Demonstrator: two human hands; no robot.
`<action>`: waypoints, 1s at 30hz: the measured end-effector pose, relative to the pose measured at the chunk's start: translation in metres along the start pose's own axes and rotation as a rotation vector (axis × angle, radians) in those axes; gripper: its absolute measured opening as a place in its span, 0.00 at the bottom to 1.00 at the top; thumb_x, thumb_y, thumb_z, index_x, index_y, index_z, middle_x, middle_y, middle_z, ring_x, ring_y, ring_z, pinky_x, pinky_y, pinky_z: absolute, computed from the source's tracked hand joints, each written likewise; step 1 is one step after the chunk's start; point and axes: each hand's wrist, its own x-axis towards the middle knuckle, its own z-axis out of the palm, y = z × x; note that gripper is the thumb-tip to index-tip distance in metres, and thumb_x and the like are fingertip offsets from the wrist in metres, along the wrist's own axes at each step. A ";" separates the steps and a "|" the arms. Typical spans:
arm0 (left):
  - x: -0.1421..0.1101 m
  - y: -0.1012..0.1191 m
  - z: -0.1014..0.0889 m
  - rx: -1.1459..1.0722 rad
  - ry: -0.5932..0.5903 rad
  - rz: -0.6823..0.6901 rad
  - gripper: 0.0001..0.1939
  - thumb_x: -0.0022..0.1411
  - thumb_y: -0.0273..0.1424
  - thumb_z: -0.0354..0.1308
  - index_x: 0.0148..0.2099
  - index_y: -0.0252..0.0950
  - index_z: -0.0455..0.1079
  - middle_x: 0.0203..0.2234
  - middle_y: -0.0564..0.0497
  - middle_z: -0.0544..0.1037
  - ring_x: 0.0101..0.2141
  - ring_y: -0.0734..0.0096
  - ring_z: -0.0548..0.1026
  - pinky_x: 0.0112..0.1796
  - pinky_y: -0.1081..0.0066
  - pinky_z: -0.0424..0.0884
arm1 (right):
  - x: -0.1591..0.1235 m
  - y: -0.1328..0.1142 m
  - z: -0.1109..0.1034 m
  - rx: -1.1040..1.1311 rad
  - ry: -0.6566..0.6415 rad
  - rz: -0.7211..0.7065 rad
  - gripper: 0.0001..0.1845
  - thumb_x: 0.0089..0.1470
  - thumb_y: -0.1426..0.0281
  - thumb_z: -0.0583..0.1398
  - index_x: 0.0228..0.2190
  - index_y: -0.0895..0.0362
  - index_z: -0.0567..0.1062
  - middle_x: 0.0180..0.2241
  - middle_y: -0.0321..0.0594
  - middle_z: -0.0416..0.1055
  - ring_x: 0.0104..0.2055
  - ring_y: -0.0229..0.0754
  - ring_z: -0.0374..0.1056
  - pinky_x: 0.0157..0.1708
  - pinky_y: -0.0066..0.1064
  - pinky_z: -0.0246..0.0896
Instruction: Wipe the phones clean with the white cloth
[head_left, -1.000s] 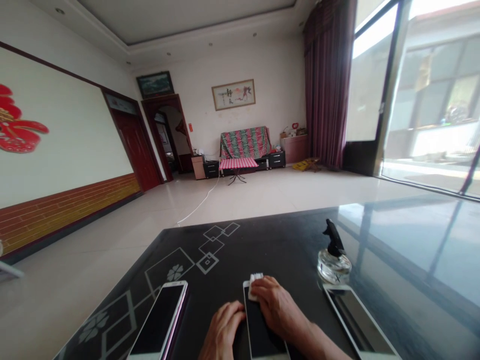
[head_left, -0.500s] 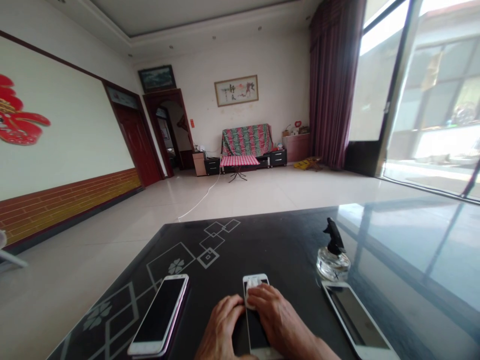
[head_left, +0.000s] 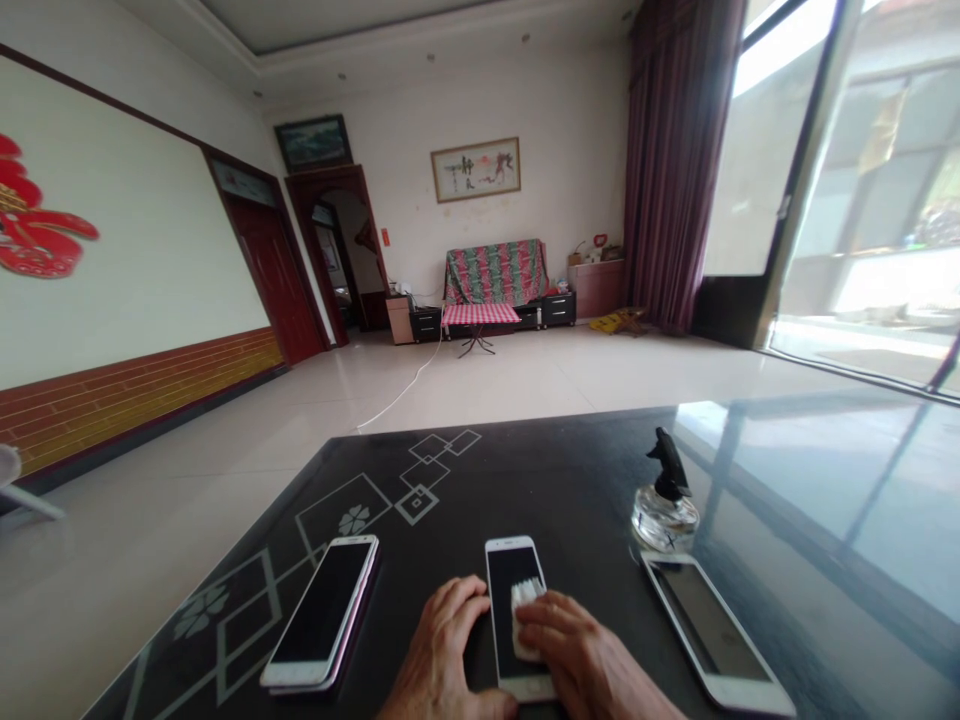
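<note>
A white smartphone (head_left: 510, 562) with a dark screen lies face up on the black table in front of me. My left hand (head_left: 448, 640) braces it, with fingertips against its left edge and the thumb near its bottom end. My right hand (head_left: 574, 640) is closed on a folded white tissue (head_left: 526, 598), pressed onto the middle of the screen. The fingers of the right hand cover part of the tissue and the phone's right side.
Left of my hands, a white phone (head_left: 324, 610) rests on another pinkish one. A white-framed phone (head_left: 712, 630) lies at the right, below a clear spray bottle (head_left: 664, 518) with a black trigger head. The glossy table (head_left: 465, 500) has grey square patterns.
My right hand has moved the tissue down the screen, from the phone's top end to its middle. My left hand stays at the left edge. The view has shifted slightly.
</note>
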 end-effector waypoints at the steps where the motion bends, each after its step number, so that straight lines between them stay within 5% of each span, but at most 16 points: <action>1: 0.000 0.000 0.000 -0.004 -0.014 -0.010 0.39 0.32 0.35 0.71 0.52 0.36 0.70 0.56 0.41 0.67 0.56 0.41 0.63 0.55 0.47 0.63 | 0.005 0.002 -0.001 0.001 0.040 0.016 0.18 0.55 0.80 0.50 0.41 0.57 0.75 0.48 0.43 0.71 0.50 0.41 0.65 0.53 0.30 0.59; 9: 0.002 0.005 -0.005 0.010 -0.109 -0.099 0.41 0.32 0.34 0.71 0.53 0.32 0.69 0.59 0.39 0.63 0.58 0.40 0.58 0.58 0.48 0.57 | 0.055 0.032 0.015 -0.110 0.214 0.055 0.17 0.55 0.81 0.49 0.37 0.57 0.75 0.40 0.42 0.72 0.46 0.42 0.64 0.50 0.34 0.58; 14: -0.002 -0.003 0.001 -0.010 -0.054 -0.049 0.41 0.34 0.35 0.71 0.55 0.35 0.67 0.59 0.41 0.63 0.59 0.42 0.58 0.59 0.48 0.56 | 0.064 0.036 0.027 -0.156 0.281 0.106 0.16 0.55 0.79 0.50 0.39 0.56 0.74 0.42 0.41 0.71 0.46 0.42 0.64 0.50 0.35 0.57; 30: -0.001 0.008 -0.008 -0.135 0.008 -0.052 0.37 0.33 0.31 0.71 0.51 0.38 0.70 0.56 0.43 0.64 0.56 0.45 0.62 0.56 0.52 0.61 | 0.093 0.031 0.038 -0.176 0.165 0.112 0.13 0.53 0.77 0.53 0.33 0.56 0.76 0.36 0.39 0.74 0.41 0.41 0.67 0.45 0.31 0.57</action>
